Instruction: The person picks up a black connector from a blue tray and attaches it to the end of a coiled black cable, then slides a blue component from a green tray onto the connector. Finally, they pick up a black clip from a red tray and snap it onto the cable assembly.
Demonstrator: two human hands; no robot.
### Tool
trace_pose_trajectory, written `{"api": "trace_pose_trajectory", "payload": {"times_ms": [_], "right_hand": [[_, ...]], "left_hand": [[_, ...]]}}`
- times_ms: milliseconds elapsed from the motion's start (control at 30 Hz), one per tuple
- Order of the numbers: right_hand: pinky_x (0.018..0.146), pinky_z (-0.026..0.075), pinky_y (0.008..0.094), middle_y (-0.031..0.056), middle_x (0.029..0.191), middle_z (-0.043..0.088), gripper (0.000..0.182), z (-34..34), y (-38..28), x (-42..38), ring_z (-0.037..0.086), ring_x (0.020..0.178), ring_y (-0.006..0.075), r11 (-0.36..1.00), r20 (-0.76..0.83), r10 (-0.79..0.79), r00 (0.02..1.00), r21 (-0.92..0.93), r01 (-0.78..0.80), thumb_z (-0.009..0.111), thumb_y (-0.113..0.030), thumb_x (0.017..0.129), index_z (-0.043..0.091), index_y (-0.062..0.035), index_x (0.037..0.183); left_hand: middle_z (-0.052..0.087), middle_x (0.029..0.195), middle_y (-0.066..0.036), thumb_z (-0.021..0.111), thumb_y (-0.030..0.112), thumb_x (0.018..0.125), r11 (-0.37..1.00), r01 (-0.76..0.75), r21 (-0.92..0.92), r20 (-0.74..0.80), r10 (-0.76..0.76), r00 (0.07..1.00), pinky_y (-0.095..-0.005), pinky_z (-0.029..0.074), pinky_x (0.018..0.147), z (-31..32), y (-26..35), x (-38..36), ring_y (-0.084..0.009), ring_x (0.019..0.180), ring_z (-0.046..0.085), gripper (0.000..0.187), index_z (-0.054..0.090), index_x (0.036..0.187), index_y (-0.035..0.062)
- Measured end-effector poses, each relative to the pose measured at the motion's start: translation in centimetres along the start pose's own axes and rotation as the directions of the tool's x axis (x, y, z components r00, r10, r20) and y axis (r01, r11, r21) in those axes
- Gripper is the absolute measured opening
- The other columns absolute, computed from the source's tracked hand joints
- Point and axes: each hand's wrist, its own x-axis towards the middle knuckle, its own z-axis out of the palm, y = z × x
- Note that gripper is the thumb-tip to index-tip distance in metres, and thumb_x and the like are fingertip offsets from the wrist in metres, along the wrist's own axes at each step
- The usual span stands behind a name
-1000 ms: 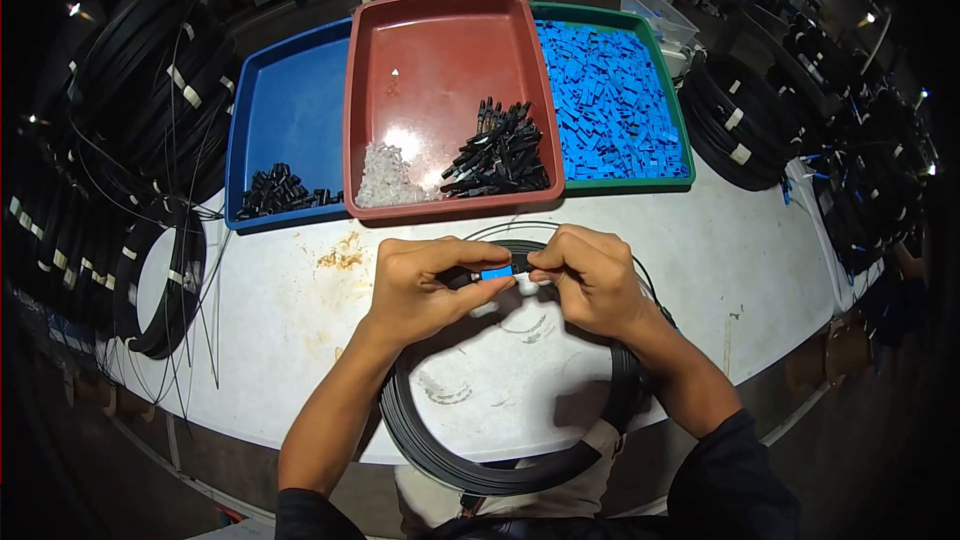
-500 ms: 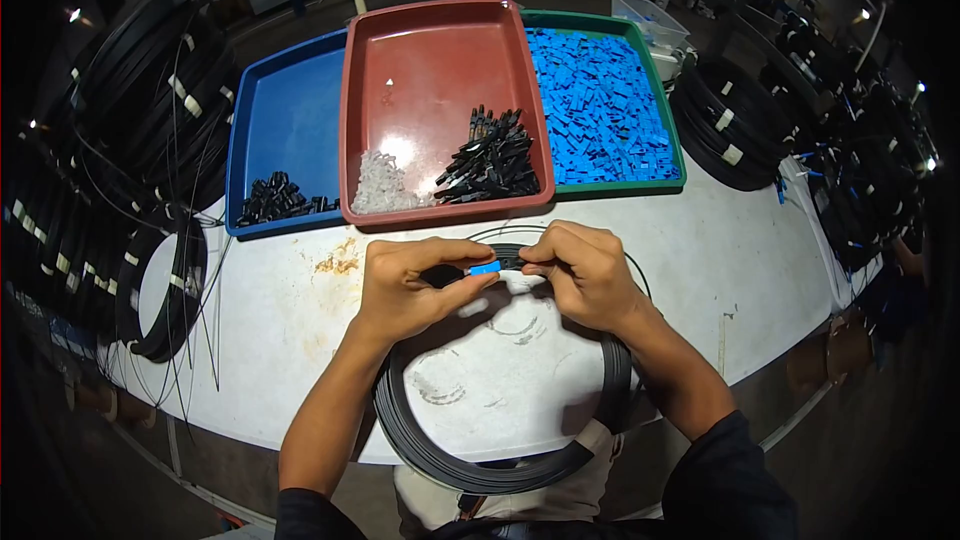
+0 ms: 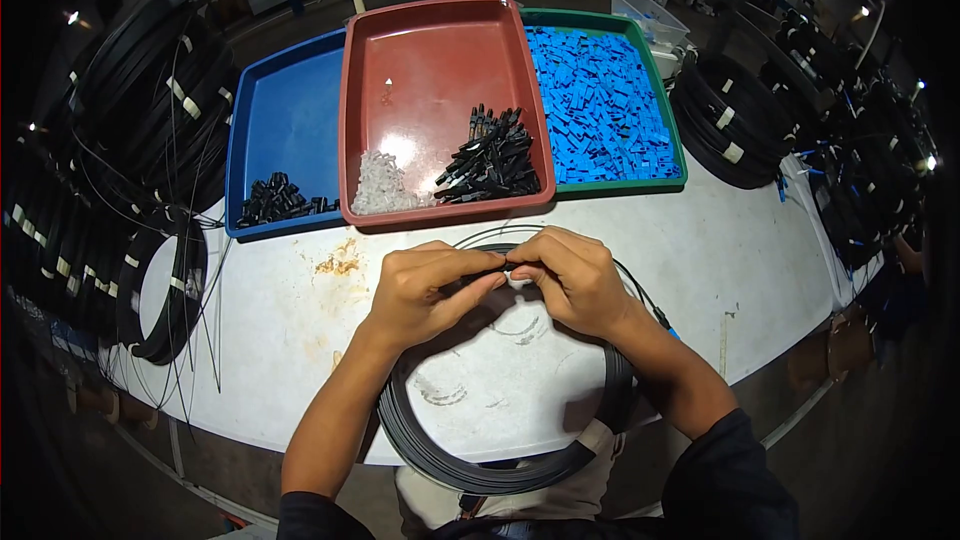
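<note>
Over the far side of a coil of black cable (image 3: pixel 415 437), my left hand (image 3: pixel 430 290) and my right hand (image 3: pixel 570 280) meet fingertip to fingertip. Both are closed in a pinch around something small and dark, mostly hidden by the fingers; I cannot tell what it is. The coil's near side hangs over the table's front edge, with a light tape band (image 3: pixel 594 437) around it at the lower right. A loose cable end with a blue connector (image 3: pixel 673 333) sticks out beyond my right forearm.
Beyond my hands stand a blue tray (image 3: pixel 290 90) with black parts, a red tray (image 3: pixel 440 60) with clear pieces and black connectors, and a green tray (image 3: pixel 682 165) full of blue pieces. Cable coils (image 3: pixel 735 125) sit at right; more coils (image 3: pixel 160 285) are at left on the white table (image 3: pixel 270 340).
The blue piece between my left fingers is gone from there, and a blue connector now shows beside my right forearm. My hands have come together at the fingertips.
</note>
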Motion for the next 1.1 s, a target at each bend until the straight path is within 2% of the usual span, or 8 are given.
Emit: {"api": "trace_pose_trajectory", "payload": {"times_ms": [167,267,433,767,867,933,1000,1100], "right_hand": [[0.063,0.051,0.0385,0.0100,0.078,0.062,0.019,0.2,0.1,0.1,0.063,0.070,0.0289,0.993,-0.048,-0.102,0.994,-0.058,0.099,0.074,0.002,0.076,0.065,-0.0004,0.092],[0.060,0.051,0.0369,0.0087,0.076,0.062,0.022,0.0,0.2,0.0,0.062,0.067,0.0268,0.982,-0.054,-0.163,0.985,-0.108,0.157,0.073,0.003,0.072,0.066,-0.0006,0.092],[0.054,0.050,0.0364,0.0072,0.071,0.060,0.025,-0.1,0.2,-0.2,0.062,0.061,0.0253,0.976,-0.063,-0.175,0.982,-0.141,0.165,0.072,0.005,0.067,0.066,-0.0014,0.091],[0.056,0.050,0.0394,0.0085,0.073,0.060,0.017,0.0,0.1,-0.3,0.062,0.063,0.0289,0.999,-0.004,0.002,1.000,-0.041,-0.002,0.074,0.002,0.076,0.065,-0.0026,0.089],[0.060,0.051,0.0390,0.0098,0.078,0.063,0.017,0.1,0.0,-0.1,0.064,0.069,0.0298,0.999,-0.021,-0.029,0.999,-0.033,0.029,0.075,0.001,0.076,0.066,-0.0021,0.091],[0.062,0.052,0.0384,0.0103,0.082,0.064,0.017,0.1,0.0,0.0,0.065,0.072,0.0297,0.998,-0.038,-0.055,0.998,-0.046,0.053,0.074,0.002,0.077,0.066,-0.0020,0.092],[0.066,0.054,0.0376,0.0102,0.088,0.066,0.023,0.1,0.0,0.1,0.066,0.076,0.0290,0.985,-0.073,-0.152,0.986,-0.098,0.145,0.072,0.005,0.071,0.067,-0.0015,0.092],[0.067,0.054,0.0372,0.0100,0.089,0.066,0.028,-0.1,0.1,-0.1,0.067,0.076,0.0277,0.973,-0.057,-0.190,0.980,-0.141,0.181,0.070,0.006,0.064,0.067,-0.0003,0.090]], "left_hand": [[0.078,0.086,-0.014,0.083,0.004,0.079,0.988,0.117,-0.102,-0.030,-0.121,0.992,-0.0290,0.058,0.062,0.1,-0.1,-0.3,-0.0213,0.074,0.075,0.015,0.079,0.093,-0.0003],[0.077,0.087,-0.018,0.082,-0.003,0.076,0.988,0.070,-0.135,-0.025,-0.074,0.997,-0.0282,0.061,0.068,0.3,-0.1,-0.2,-0.0235,0.078,0.077,0.016,0.078,0.092,-0.0034],[0.077,0.093,-0.016,0.082,-0.004,0.071,0.989,-0.127,-0.079,-0.011,0.127,0.992,-0.0366,0.062,0.078,0.3,-0.4,-0.1,-0.0297,0.088,0.077,0.024,0.076,0.094,-0.0013],[0.077,0.093,-0.015,0.083,-0.004,0.069,0.970,-0.241,0.000,0.001,0.241,0.970,-0.0370,0.061,0.078,0.4,-0.6,0.0,-0.0296,0.089,0.077,0.025,0.075,0.092,-0.0008],[0.078,0.090,-0.014,0.083,-0.002,0.073,0.988,-0.152,-0.024,-0.016,0.152,0.988,-0.0343,0.061,0.073,0.2,-0.5,-0.3,-0.0266,0.083,0.077,0.020,0.076,0.091,-0.0010],[0.078,0.086,-0.016,0.083,-0.005,0.076,0.989,0.107,-0.100,0.005,-0.107,0.994,-0.0310,0.061,0.073,0.1,-0.1,-0.5,-0.0235,0.079,0.077,0.012,0.075,0.085,-0.0042],[0.078,0.086,-0.017,0.082,-0.004,0.077,0.983,0.122,-0.135,-0.013,-0.125,0.992,-0.0299,0.061,0.073,0.2,0.1,-0.4,-0.0221,0.079,0.077,0.011,0.075,0.086,-0.0046],[0.078,0.087,-0.018,0.082,-0.003,0.079,0.973,0.149,-0.177,-0.008,-0.152,0.988,-0.0287,0.061,0.073,0.0,0.5,-0.1,-0.0206,0.079,0.077,0.010,0.076,0.087,-0.0054]]}}
